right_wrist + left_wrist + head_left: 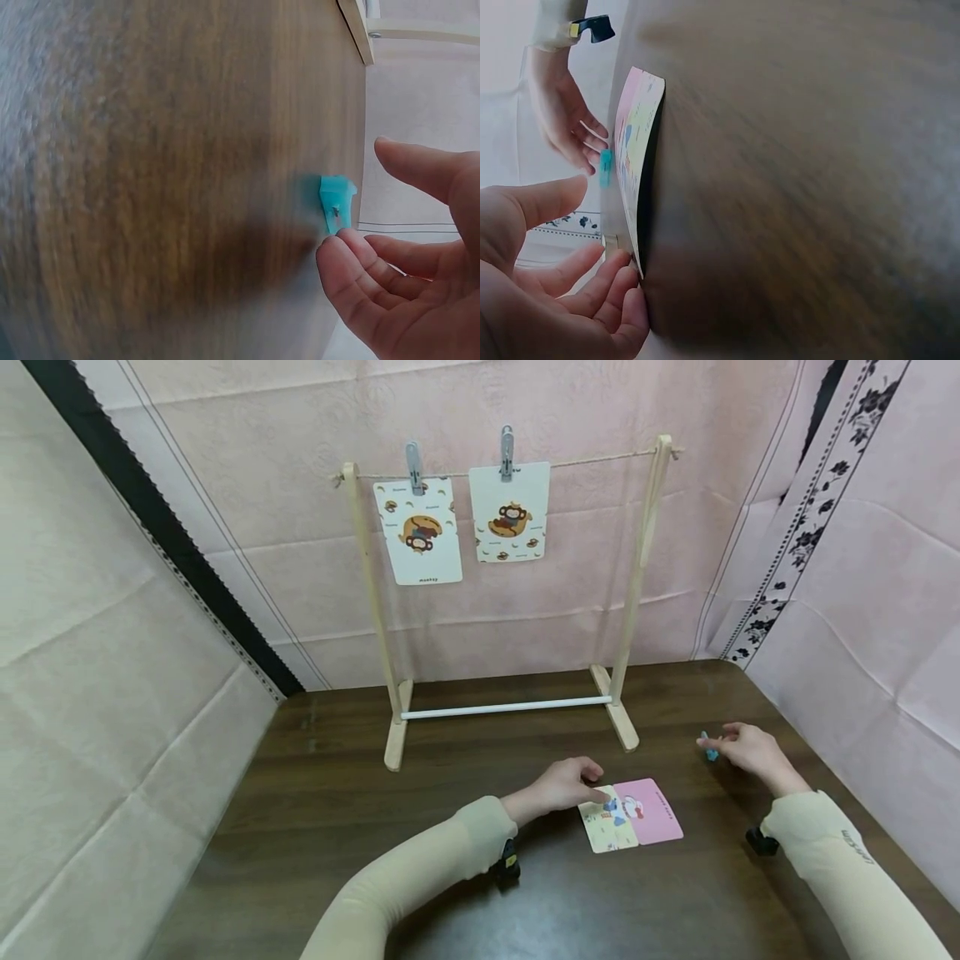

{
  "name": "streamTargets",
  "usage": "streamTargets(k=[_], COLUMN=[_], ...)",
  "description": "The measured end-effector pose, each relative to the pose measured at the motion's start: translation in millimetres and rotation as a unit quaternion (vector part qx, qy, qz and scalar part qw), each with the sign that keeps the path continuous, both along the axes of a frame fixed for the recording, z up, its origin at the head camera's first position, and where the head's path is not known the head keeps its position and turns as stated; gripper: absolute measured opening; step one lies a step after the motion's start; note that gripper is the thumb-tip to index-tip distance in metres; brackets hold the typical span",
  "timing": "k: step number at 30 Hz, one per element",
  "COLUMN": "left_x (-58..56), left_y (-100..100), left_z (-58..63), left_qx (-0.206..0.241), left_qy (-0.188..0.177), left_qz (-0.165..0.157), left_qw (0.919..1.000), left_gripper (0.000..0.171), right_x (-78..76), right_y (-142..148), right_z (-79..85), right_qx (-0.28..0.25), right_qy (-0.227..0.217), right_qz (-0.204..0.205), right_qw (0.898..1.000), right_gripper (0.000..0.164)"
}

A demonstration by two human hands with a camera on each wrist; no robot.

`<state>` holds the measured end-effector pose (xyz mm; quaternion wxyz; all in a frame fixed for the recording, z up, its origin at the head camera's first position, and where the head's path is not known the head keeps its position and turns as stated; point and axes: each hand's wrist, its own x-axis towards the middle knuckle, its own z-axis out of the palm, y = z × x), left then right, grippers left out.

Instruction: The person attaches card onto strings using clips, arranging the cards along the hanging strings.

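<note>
A pale yellow printed card (611, 831) and a pink one (656, 814) lie against each other on the table. My left hand (562, 785) is at the yellow card's far left corner. In the left wrist view, its fingertips (634, 296) are right at the card's end, with the thumb held apart. A dark gap shows under that card's edge (649, 161). Farther right, my right hand (752, 750) reaches a small teal clothespin (337, 201) on the table. Its fingertips meet one end of the clothespin, while the thumb stands away from it.
Behind the cards stands a wooden rack (637, 568) with a white crossbar (506, 707) and a string. Grey clothespins (507, 452) hold two monkey-print cards (420, 547) on the string. Pale cloth (480, 643) hangs behind the table (322, 827) and along both sides.
</note>
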<state>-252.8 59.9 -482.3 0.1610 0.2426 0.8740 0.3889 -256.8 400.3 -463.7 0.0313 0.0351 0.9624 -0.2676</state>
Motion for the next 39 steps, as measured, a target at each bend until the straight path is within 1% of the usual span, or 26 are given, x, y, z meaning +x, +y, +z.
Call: streamTargets(k=[4, 8, 12, 14, 17, 21, 24, 31, 39], left_x=[1.8, 4.2, 6.8, 7.8, 9.2, 13.1, 17.5, 27.0, 30.7], left_y=[4, 7, 12, 14, 18, 22, 24, 26, 29], left_z=[0.5, 3.7, 6.3, 6.5, 6.2, 5.2, 5.9, 9.6, 12.4], left_qx=[-0.02, -0.035, -0.047, -0.057, -0.091, -0.148, -0.171, -0.193, -0.206], left_qy=[0.005, -0.004, -0.002, 0.007, 0.029, 0.064, 0.079, 0.088, 0.093], left_qz=[-0.008, -0.016, -0.025, -0.029, -0.026, -0.017, -0.016, -0.043, -0.057], left_qw=[0.9998, 0.9993, 0.9986, 0.9979, 0.9951, 0.9868, 0.982, 0.9764, 0.9724], left_gripper=[0.043, 0.046, 0.047, 0.048, 0.049, 0.05, 0.052, 0.056, 0.054], right_x=[-0.9, -3.0, -5.6, -6.9, -8.5, -9.9, -11.3, -11.9, -14.4], right_y=[0, 0, 0, 0, 1, 1, 0, -1, -3], right_z=[-1.2, -1.9, -2.8, -3.3, -4.1, -5.7, -6.0, -7.4, -8.1], right_qx=[-0.003, -0.005, -0.003, -0.002, 0.0, 0.003, 0.002, -0.001, 0.023], right_qy=[-0.006, -0.014, -0.019, -0.022, -0.024, -0.023, -0.021, -0.014, 0.005], right_qz=[0.0, -0.001, -0.002, -0.002, -0.003, -0.004, -0.004, 0.0, 0.01], right_qw=[1.0, 1.0, 1.0, 1.0, 1.0, 1.0, 1.0, 1.0, 1.0], right_gripper=[0.084, 0.084, 0.083, 0.083, 0.083, 0.081, 0.078, 0.071, 0.064])
